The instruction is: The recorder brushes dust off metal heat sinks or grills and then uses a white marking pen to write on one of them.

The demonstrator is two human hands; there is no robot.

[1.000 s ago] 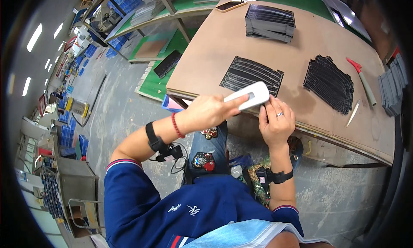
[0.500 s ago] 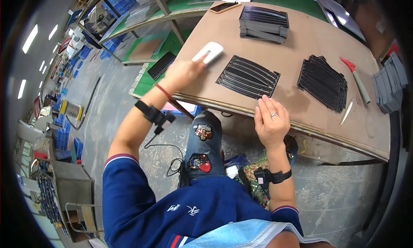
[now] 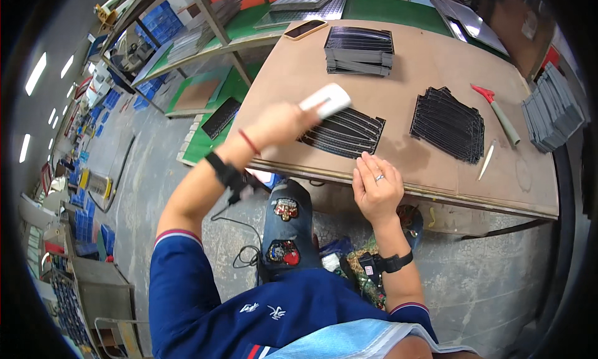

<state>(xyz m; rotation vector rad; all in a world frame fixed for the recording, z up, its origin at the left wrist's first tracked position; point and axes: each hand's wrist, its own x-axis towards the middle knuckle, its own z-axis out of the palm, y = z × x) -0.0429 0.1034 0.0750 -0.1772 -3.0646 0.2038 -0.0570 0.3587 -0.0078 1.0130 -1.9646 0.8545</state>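
Observation:
In my left hand [image 3: 283, 127], blurred by motion, is a smooth white object with rounded ends [image 3: 333, 99], its exact kind unclear. It is over the far left part of a black sheet with pale curved lines [image 3: 349, 133], which lies flat near the table's front edge. The hand and white object hide the sheet's left end. My right hand [image 3: 379, 188] has its fingers stretched out side by side, tips at the sheet's near right corner; nothing shows in it. To the right lies a fanned pile of similar black sheets [image 3: 450, 125].
A taller stack of black sheets [image 3: 359, 51] stands farther back, near a phone [image 3: 306, 29]. Rightward lie a red-and-grey tool [image 3: 498, 116], a slim white stick [image 3: 486, 160] and grey stacked pieces [image 3: 551, 113]. Another black piece [image 3: 221, 118] sits on the green shelf, left of the brown tabletop [image 3: 430, 181].
My left hand has carried the white object rightward, from bare tabletop to over the sheet. My right hand stays at the sheet's near corner. The whole view has shifted slightly.

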